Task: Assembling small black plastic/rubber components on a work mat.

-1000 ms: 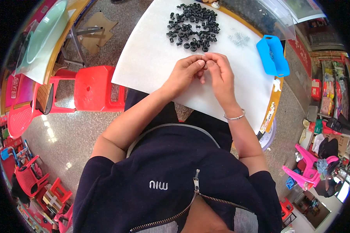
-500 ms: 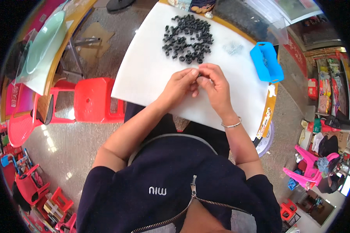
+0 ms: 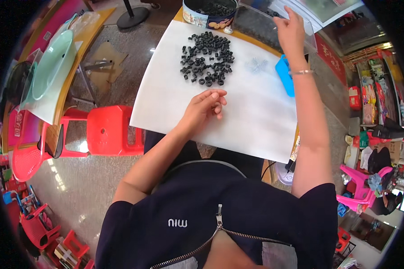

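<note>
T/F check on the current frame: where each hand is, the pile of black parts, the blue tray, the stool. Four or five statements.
1. The right hand reaches to the clear plastic box at the table's far edge. True.
2. The left hand rests inside the round tin. False: it is over the white sheet, near the person.
3. The pile of black parts lies on the white sheet. True.
4. The blue tray sits left of the pile. False: it is to the right, partly behind the right forearm.
5. The stool is green. False: red.
</note>
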A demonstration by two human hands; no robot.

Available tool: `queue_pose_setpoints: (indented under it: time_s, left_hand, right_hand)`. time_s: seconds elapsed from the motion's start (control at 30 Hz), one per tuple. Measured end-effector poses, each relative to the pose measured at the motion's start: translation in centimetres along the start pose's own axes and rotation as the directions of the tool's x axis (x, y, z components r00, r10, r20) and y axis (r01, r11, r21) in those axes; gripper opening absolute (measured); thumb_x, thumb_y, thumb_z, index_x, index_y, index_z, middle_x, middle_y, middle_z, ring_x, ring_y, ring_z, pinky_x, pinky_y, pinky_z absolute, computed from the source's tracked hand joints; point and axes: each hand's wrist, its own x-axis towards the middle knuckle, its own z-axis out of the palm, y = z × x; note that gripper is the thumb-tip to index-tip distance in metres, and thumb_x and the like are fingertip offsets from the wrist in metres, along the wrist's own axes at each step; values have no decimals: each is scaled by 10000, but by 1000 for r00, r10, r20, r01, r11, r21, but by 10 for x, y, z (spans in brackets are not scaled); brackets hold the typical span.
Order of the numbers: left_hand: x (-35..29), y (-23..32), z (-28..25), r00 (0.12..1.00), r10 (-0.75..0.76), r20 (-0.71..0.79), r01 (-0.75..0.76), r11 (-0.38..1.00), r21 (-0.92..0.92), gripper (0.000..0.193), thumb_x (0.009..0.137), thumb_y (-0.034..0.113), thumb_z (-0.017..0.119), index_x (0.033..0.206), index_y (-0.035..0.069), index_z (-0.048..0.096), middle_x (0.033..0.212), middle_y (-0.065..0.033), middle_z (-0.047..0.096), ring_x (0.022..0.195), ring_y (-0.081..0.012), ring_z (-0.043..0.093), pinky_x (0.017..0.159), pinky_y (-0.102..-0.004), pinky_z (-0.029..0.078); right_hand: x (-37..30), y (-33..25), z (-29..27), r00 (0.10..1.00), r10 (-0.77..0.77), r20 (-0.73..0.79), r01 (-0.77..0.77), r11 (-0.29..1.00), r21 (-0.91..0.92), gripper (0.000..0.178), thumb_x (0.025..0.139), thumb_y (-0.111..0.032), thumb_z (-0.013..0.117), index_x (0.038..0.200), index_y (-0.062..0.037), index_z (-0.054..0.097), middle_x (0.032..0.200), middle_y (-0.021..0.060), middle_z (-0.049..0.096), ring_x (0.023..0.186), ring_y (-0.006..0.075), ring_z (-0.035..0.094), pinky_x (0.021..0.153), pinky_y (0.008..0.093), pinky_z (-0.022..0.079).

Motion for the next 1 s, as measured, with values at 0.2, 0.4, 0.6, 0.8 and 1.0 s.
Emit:
queue_pose_setpoints:
  time_s: [0.2,0.4,0.6,0.8,1.0]
  left_hand:
    - [-2,-1,-2,1000,-21,-5,21,999,-32,276,954,159,467,1144,-37,508,896,-57,529,696,-90,480,627,-252,458]
    - [1,-4,-5,999,-2,-33,-1,997,-74,256,942,131,481,1137,-32,512,891,-57,535,696,-93,482,623,-254,456]
    - [4,-8,-5,997,29,-67,-34,997,-75,244,941,126,488,1123,-35,517,887,-69,546,684,-107,487,612,-263,460]
    - [5,-9,-6,996,62,-69,-66,997,-50,220,947,97,476,1110,-42,527,881,-88,556,699,-121,512,612,-273,482]
    - [4,-10,-2,991,114,-71,-115,993,-20,200,944,81,471,1094,-38,530,883,-89,556,698,-127,512,613,-276,485]
  right_hand:
    - [-123,-56,12,896,127,426,-246,940,236,120,782,-95,682,877,-26,656,836,54,599,728,133,553,664,256,457]
    - [-171,-74,29,909,58,414,-134,978,157,123,727,-110,670,828,-72,612,857,79,581,851,282,530,771,377,419]
    - [-174,-73,33,926,75,370,-133,982,132,97,753,-96,637,845,-78,611,864,87,574,851,278,532,773,381,404]
    - [-177,-71,34,936,95,338,-171,964,202,89,756,-81,623,845,-82,611,844,77,571,855,274,532,758,380,409]
    - [-176,-80,38,958,-55,283,-4,979,204,99,752,-96,628,848,-77,614,805,79,563,834,281,539,758,394,418]
